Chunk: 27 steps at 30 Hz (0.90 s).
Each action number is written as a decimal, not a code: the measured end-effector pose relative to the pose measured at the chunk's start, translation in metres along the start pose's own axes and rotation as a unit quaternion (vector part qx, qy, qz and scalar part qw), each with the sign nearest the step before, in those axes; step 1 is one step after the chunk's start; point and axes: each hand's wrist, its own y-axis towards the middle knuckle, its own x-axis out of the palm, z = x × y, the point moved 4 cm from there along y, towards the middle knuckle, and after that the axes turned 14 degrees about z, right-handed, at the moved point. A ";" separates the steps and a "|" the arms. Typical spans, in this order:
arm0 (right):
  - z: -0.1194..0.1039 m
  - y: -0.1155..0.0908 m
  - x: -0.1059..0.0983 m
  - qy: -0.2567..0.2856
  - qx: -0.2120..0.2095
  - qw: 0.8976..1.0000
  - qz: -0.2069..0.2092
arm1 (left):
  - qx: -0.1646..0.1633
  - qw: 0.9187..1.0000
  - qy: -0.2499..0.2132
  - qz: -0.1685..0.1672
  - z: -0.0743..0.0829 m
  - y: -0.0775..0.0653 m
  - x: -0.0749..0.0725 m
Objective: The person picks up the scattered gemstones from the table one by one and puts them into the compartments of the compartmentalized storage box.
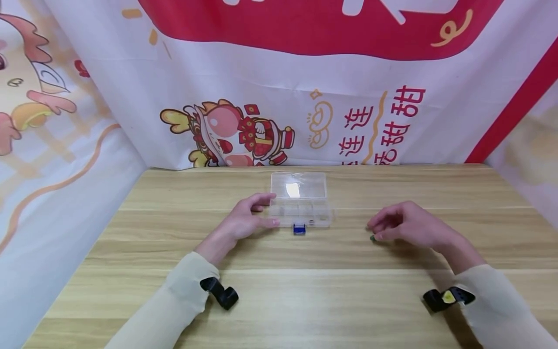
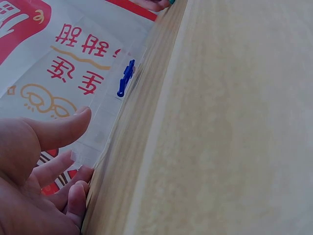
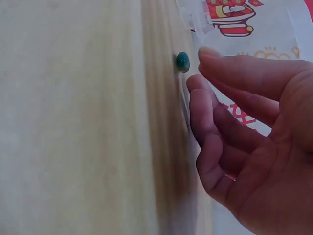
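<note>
A clear plastic compartment box (image 1: 287,211) lies on the table with its lid (image 1: 311,186) raised at the back. Its blue latch (image 1: 299,229) faces the front. My left hand (image 1: 246,216) holds the box's left end, thumb at the front corner and fingers along the side; the left wrist view shows the latch (image 2: 126,78) beyond the thumb. Right of the box, my right hand (image 1: 407,224) hovers low, fingers bent. A small green bead (image 3: 183,62) lies on the wood just past its thumb and index fingertips, which are apart.
A tiny dark item (image 1: 311,222) shows in a front compartment of the box. The wooden table (image 1: 301,295) runs back to a printed cloth (image 1: 279,97) hanging behind it. Another cloth (image 1: 65,160) hangs along the left side. Each wrist wears a black camera strap.
</note>
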 end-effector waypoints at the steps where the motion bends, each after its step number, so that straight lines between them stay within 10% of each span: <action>1: 0.002 0.000 0.000 0.003 0.003 1.000 -0.004 | 0.000 1.000 0.000 0.000 0.000 0.000 0.000; 27: -0.008 0.004 0.005 -0.077 -0.027 0.997 -0.006 | -0.009 1.000 0.003 0.004 0.002 -0.002 -0.001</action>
